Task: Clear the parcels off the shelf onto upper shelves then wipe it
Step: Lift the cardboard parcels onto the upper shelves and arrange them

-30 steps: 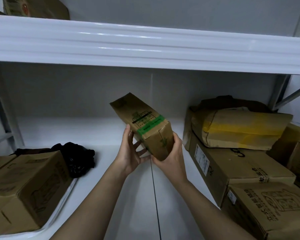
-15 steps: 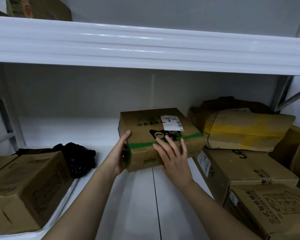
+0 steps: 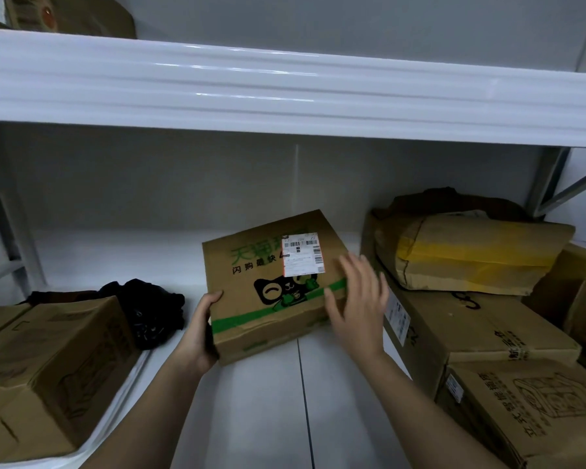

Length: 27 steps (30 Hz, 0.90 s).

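Head view shows the left hand gripping the stiff, seemingly light green-taped carton by its corner, the right hand open beside it.

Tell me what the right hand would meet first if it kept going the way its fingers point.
Probably the green-taped cardboard box: the right hand, fingers spread and blurred, points up and forward across that box's right end. Depth is unclear, so it may already touch.

We see a matt cardboard parcel with glossy green tape, a paper label, a glossy white metal shelf, crumpled black plastic at nine o'clock.
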Motion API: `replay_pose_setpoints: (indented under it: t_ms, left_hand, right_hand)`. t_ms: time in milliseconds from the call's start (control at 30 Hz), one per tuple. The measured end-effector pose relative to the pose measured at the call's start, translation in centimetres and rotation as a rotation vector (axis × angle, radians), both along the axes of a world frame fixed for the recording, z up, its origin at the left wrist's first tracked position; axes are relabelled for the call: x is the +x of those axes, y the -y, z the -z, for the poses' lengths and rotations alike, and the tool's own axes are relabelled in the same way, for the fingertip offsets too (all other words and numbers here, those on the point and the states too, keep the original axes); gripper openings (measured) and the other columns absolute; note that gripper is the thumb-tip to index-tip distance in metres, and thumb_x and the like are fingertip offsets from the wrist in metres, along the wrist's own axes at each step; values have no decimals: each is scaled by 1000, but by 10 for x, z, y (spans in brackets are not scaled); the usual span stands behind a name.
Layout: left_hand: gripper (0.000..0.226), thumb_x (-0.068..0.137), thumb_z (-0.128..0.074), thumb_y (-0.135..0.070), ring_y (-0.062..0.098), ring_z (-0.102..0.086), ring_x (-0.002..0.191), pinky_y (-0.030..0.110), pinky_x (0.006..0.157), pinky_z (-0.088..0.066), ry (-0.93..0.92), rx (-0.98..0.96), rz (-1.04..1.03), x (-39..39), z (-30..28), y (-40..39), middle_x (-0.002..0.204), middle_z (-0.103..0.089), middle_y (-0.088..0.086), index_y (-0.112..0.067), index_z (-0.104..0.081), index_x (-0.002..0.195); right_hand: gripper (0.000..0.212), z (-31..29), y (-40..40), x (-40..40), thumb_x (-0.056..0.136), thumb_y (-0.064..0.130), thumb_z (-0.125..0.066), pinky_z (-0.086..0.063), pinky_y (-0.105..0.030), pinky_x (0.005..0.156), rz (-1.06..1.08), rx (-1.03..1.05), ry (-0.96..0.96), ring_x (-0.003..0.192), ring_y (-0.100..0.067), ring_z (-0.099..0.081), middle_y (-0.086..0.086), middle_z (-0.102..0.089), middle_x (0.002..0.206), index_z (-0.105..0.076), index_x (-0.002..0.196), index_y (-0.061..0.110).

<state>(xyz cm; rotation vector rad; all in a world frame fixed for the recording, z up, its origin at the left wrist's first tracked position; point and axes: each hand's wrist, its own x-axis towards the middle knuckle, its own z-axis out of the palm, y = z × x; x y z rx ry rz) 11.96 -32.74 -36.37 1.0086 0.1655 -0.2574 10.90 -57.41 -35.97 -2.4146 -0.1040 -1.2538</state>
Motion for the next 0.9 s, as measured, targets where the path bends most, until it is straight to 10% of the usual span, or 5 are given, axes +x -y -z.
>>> replay_pose_setpoints:
  t_ms: [233, 400, 900]
  left_hand:
    - [41, 89, -45, -48, 33, -62, 90, 43, 83, -48, -8, 0, -33, -3, 13, -16, 95, -73, 13, -18, -64, 109]
    - [40, 91, -43, -41, 33, -63, 88, 40, 76, -49, 33, 61, -87, -2, 12, -26, 95, -70, 14, -14, -62, 114]
    - [53, 87, -43, -67, 28, -68, 99, 46, 86, -53, 124, 460, -200, -19, -2, -15, 107, -72, 7, -29, -61, 120]
  right_hand:
    - [63, -38, 14, -6, 94, 30, -56, -34, -37, 109, -552, 983, -589, 128, -22, -42, -5, -34, 147, -23, 147, 31]
    - [67, -32, 20, -9, 88, 39, -60, -41, -40, 106, -675, 997, -863, 110, -16, -57, 2, -58, 122, -28, 146, 30]
    - [54, -19, 9, -40, 86, 39, -58, -53, -24, 77, -805, 1065, -590, 116, -20, -53, -4, -44, 136, -30, 133, 39]
